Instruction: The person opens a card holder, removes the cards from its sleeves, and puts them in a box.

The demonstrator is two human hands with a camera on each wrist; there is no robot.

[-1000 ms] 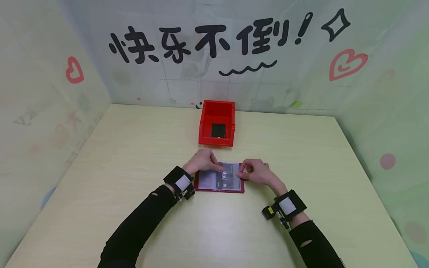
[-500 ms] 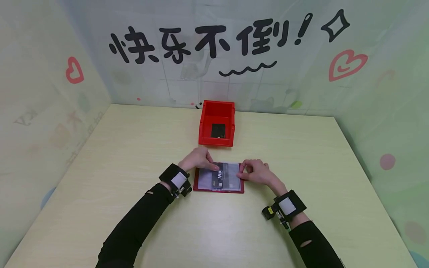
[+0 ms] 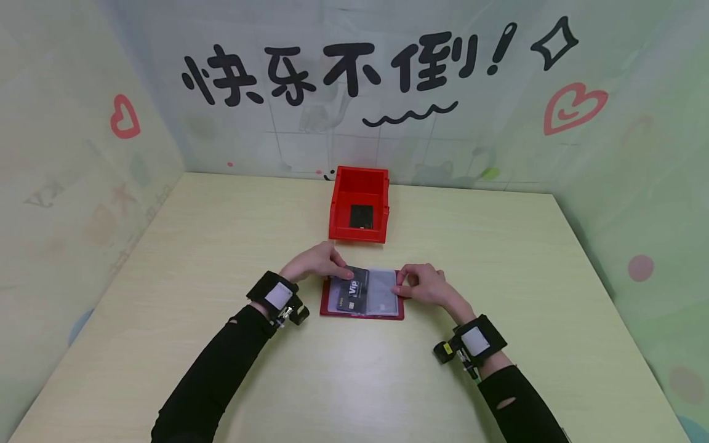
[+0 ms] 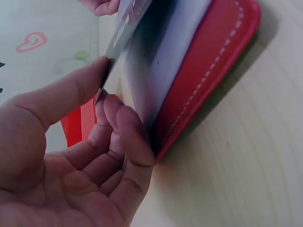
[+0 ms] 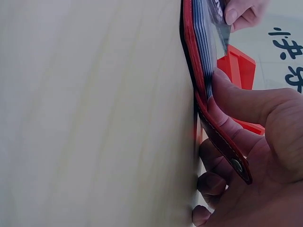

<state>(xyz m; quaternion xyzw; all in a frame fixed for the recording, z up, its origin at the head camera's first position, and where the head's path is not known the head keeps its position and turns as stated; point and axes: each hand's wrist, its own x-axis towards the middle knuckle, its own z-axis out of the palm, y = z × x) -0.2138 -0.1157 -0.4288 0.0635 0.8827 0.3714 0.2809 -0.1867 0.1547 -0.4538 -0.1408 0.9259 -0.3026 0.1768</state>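
A red card holder (image 3: pixel 400 316) lies spread on the table, its clear sleeves (image 3: pixel 382 292) showing. My left hand (image 3: pixel 320 261) pinches a dark card marked "Vip" (image 3: pixel 352 290) by its upper left part, thumb on top. The card slants over the holder's left half, its right edge near the middle fold. In the left wrist view the card (image 4: pixel 124 35) stands tilted above the white-stitched cover (image 4: pixel 208 61). My right hand (image 3: pixel 423 284) grips the holder's right edge; in the right wrist view its thumb presses the stack of sleeves, beside a strap with a metal snap (image 5: pixel 236 165).
Just behind the card holder stands a red open bin (image 3: pixel 359 237), with a dark flat item (image 3: pixel 361 216) inside. Pale table surface (image 3: pixel 354 381) surrounds them. A printed backdrop (image 3: pixel 310 141) rises along the table's back and sides.
My left hand has moved left with the Vip card, from over the right sleeve to over the holder's left half, and the card now tilts. My right hand has stayed put.
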